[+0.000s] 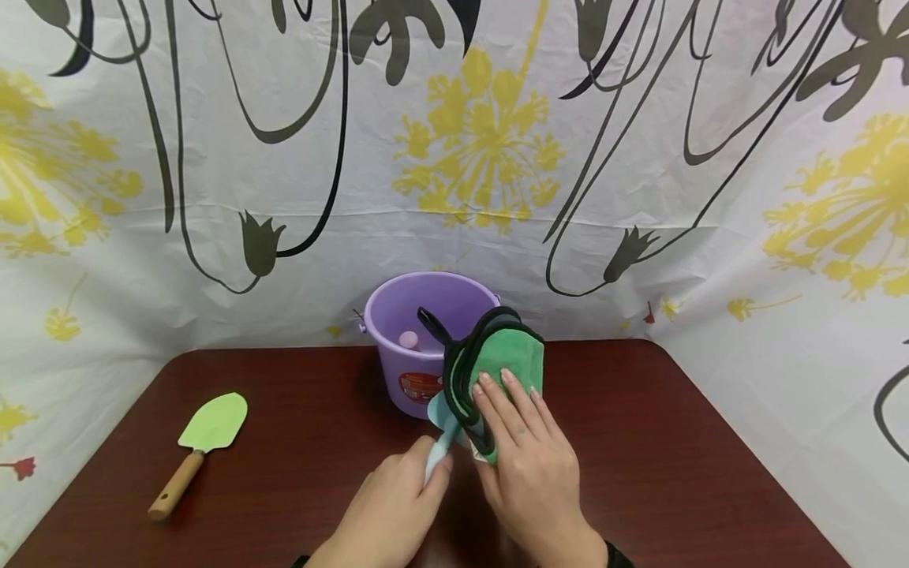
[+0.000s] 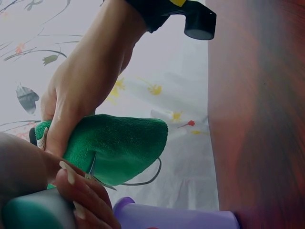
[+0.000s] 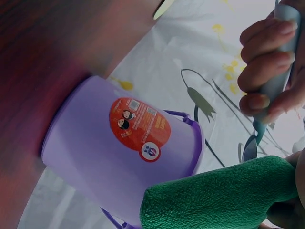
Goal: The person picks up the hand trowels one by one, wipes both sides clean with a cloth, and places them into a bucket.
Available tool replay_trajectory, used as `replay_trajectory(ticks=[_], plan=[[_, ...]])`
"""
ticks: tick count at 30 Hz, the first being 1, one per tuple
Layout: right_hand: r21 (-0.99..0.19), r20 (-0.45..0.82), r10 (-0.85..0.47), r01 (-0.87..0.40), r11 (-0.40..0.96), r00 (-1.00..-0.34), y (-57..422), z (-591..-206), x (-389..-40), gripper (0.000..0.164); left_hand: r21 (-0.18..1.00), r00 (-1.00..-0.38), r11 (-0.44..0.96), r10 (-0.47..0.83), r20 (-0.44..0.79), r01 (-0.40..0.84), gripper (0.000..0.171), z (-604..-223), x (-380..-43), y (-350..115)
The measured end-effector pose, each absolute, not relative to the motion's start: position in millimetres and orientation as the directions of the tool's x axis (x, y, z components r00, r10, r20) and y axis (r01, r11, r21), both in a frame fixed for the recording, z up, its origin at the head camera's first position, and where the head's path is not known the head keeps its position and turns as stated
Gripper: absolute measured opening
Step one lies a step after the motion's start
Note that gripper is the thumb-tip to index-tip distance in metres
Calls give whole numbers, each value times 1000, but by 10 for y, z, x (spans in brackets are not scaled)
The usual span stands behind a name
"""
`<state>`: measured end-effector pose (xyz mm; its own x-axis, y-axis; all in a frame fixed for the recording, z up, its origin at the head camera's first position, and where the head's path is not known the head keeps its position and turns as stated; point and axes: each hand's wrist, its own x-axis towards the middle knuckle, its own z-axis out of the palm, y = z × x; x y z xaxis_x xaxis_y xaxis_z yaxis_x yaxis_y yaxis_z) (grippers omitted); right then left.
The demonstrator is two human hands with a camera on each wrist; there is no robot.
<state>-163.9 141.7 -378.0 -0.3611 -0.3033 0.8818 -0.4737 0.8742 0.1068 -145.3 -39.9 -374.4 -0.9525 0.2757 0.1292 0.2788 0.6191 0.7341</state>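
My left hand (image 1: pixel 387 501) grips a blue-grey handle (image 3: pixel 281 52) of a small tool, light blue in the head view. Its head (image 1: pixel 439 410) is partly covered by a folded green cleaning cloth (image 1: pixel 511 355) with black edging and a hanging loop. My right hand (image 1: pixel 529 457) holds that cloth, fingers laid along its upper face and thumb underneath. Both hands are close together in front of the purple bucket (image 1: pixel 387 363), the cloth overlapping its rim in the head view. From the right wrist, the cloth's fuzzy green side (image 3: pixel 219 195) shows near the bucket's wall.
Inside the bucket lies a small pink round thing (image 1: pixel 408 340). A trowel with a lime-green blade (image 1: pixel 213 422) and wooden handle (image 1: pixel 176 485) rests at the left of the dark red-brown table (image 1: pixel 312 426). A patterned white sheet (image 1: pixel 454 244) hangs behind and along the sides.
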Motion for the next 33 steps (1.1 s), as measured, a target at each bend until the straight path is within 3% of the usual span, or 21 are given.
replay_trajectory(ticks=[9,18,23,33], plan=[[58,871,-290,-502,863,-397,1483,-3779,-1665,44,769,-948,595,315,46,235,23,-3742,-1479,-383],[67,889,-313,-581,811,-334,1496,-3753,-1716,48,747,-947,610,310,83,265,23,-3744,-1481,-397],[106,893,-335,-582,806,-302,1479,-3762,-1718,37,741,-947,615,311,86,269,23,-3758,-1498,-385],[139,898,-356,-603,786,-258,1464,-3733,-1682,38,726,-941,620,318,115,299,22,-3800,-1487,-374]])
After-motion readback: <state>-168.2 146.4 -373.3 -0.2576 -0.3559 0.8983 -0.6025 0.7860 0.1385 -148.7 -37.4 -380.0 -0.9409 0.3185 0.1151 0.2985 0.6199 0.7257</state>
